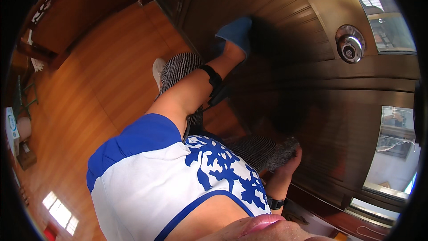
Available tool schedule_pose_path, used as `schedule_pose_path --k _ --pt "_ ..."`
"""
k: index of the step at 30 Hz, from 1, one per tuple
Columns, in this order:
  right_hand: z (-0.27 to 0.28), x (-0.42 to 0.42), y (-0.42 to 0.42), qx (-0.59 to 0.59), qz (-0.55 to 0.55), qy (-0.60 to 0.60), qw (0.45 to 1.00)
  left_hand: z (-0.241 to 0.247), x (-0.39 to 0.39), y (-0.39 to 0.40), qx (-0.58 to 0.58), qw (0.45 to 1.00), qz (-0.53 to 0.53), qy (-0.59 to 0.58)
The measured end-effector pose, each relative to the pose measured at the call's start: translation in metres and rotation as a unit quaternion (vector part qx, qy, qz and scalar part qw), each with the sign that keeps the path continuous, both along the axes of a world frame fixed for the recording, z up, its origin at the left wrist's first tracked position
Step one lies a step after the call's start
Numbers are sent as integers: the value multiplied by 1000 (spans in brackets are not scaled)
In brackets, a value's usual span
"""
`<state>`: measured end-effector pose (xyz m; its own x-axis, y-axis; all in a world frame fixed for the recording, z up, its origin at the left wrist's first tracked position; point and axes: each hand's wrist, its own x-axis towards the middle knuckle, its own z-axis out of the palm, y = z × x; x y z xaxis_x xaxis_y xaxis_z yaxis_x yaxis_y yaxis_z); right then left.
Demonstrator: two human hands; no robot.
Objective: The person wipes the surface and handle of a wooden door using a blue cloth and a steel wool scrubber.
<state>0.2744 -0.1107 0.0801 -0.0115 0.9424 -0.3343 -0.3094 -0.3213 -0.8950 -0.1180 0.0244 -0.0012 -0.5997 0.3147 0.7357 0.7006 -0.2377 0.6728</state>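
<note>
My left hand (234,48) is mostly hidden by a blue cloth (238,31), which it holds against or close to a dark brown panelled door (301,117). The cloth's edge hangs around the wrist. My right hand (295,159), low on the right beside my striped trouser leg (255,149), has its fingers curled around a crumpled, shiny, greyish material (284,152); its exact kind is unclear. A black strap (211,76) with a small device circles the left forearm, and another black band (275,203) sits at the right wrist.
A round chrome door lock (350,47) juts from the door, near glass panes (389,147). Wood-look flooring (110,70) lies to the left. A green-framed stool (25,98) and boxes (26,156) stand at the far left, with dark wooden furniture (93,3) above them.
</note>
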Motion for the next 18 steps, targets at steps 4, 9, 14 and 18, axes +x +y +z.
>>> schedule_pose_path --k 4,9,14,18 --pt "8 -10 -4 -13 23 14 1000 20 -2 -1 -24 999 -19 42" --pt "11 -21 -3 -11 14 -1 1000 -12 0 -3 -87 995 -34 29" --pt "6 -15 -4 5 44 9 999 9 5 -12 47 996 -37 69" --pt "10 -20 -5 0 27 11 1000 21 6 -8 -65 994 -88 24"
